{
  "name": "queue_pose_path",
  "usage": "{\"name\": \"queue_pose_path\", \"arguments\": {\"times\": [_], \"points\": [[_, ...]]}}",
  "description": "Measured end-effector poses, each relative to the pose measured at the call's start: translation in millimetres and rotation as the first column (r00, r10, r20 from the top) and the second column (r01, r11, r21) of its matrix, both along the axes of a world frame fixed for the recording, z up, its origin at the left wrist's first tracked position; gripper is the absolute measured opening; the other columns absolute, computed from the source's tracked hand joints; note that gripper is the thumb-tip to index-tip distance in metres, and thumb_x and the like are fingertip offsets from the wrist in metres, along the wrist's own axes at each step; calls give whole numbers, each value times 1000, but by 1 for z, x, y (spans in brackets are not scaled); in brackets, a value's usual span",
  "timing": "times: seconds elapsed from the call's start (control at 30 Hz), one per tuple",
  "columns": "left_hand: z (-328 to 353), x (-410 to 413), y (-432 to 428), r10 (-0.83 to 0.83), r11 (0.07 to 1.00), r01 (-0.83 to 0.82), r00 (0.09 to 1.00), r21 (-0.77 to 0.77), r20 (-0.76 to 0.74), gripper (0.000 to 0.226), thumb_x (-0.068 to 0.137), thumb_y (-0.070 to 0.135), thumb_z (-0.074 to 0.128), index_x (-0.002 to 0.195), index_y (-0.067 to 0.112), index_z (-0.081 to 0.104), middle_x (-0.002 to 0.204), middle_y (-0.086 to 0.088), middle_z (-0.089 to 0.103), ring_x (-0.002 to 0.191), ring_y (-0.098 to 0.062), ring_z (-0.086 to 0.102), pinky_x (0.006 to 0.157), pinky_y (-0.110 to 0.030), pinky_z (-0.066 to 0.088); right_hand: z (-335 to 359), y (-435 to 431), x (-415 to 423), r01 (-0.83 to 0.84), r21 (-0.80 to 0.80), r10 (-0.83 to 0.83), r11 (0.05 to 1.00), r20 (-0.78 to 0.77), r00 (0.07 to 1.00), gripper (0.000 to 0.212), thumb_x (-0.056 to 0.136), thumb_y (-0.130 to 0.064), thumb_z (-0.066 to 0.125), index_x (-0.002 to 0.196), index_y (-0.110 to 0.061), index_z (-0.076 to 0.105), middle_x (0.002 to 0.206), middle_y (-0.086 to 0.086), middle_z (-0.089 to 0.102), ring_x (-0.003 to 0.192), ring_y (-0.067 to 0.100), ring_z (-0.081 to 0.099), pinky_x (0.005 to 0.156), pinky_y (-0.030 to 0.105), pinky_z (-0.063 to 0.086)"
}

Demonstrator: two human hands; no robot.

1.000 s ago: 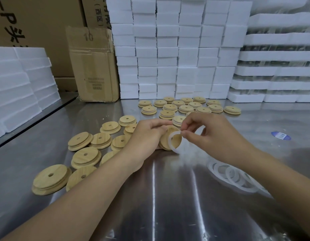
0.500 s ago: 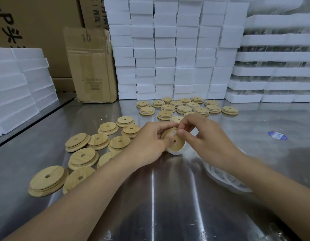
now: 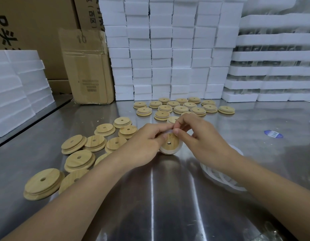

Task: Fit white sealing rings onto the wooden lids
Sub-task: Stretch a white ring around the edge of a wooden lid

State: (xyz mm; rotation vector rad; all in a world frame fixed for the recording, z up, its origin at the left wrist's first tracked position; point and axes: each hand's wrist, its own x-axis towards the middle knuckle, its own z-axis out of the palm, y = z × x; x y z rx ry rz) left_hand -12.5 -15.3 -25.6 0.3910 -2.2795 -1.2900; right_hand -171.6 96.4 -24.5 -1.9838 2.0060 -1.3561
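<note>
Steel covers the table [image 3: 154,214]. Foam blocks [image 3: 168,49] form a wall along its far edge, foam trays [image 3: 272,58] are piled at the far right corner, and foam slabs [image 3: 11,93] sit off the left edge. Bare lids [image 3: 77,159] lie scattered toward the left edge, and the left forearm crosses in front of two of them. Ringed lids [image 3: 180,108] sit grouped near the far edge, the nearest partly hidden behind the hands. Loose rings [image 3: 225,181] lie toward the right edge, half covered by the right wrist, and a blue sticker [image 3: 273,134] lies beyond them. At mid-table the left hand [image 3: 143,145] grips a lid [image 3: 170,143] tilted on edge, thumb on its face. The right hand [image 3: 203,141] pinches the ring [image 3: 178,150] at the lid's top rim. A box [image 3: 88,66] stands at the far left corner, flap down, contents hidden.
</note>
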Motion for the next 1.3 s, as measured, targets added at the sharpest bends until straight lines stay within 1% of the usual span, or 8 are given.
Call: {"name": "queue_pose_path", "arguments": {"times": [0.13,0.3,0.47,0.63,0.77,0.9,1.03,1.3], "points": [[-1,0,-3,-15,1000,15,1000,-16,-4,53,99,18,46,125,59,66,137,20,70,136,0,58,122,-45,42,1,0,1,-3,-3,3,1000,4,1000,11,102,-17,64,92,-23,63,92,-11,64,91,9,61,70,12,40],[2,1,-1,-36,999,36,999,30,-14,61,101,16,43,112,70,68,127,30,72,127,10,60,105,-18,49,2,1,-1,2,14,-2,1000,26,1000,13,101,-16,65,90,-23,64,90,-13,65,90,6,62,71,9,41],[3,3,-1,-31,999,31,999,38,-7,65,108,5,41,115,63,70,129,28,72,129,8,61,104,-13,49,3,1,-3,7,32,-9,999,40,999,14,100,-16,67,89,-23,65,89,-12,67,88,5,62,71,10,42],[2,5,-9,63,998,-64,998,29,12,44,111,3,47,142,29,65,134,19,71,126,2,65,109,-29,54,11,3,-11,17,152,-26,988,56,998,11,101,-21,67,90,-21,67,91,-8,70,88,4,62,71,11,40],[4,7,-8,102,994,-103,994,27,29,42,111,3,48,141,26,66,129,16,74,118,-1,70,101,-27,58,16,7,-19,9,271,-30,962,75,997,12,102,-23,66,90,-23,68,97,-4,72,91,5,62,72,11,42],[5,7,-7,110,990,-112,993,88,30,41,111,2,47,141,23,66,128,8,75,117,-5,71,99,-27,60,13,6,-18,-11,296,-18,955,93,995,11,101,-25,67,91,-22,68,99,1,73,97,18,65,91,33,49],[6,7,-6,108,987,-110,994,119,23,41,111,1,47,139,23,68,129,7,75,117,-5,71,97,-26,60,11,6,-18,-17,314,-7,949,75,997,12,102,-25,66,89,-26,66,95,-4,71,91,10,63,83,25,47],[6,5,-3,143,971,-136,989,199,-20,43,111,-3,45,136,19,71,133,-2,73,121,-15,71,96,-32,62,8,5,-18,40,389,-54,921,27,998,12,97,-33,70,89,-25,67,93,-5,73,90,15,69,81,33,55]]}}
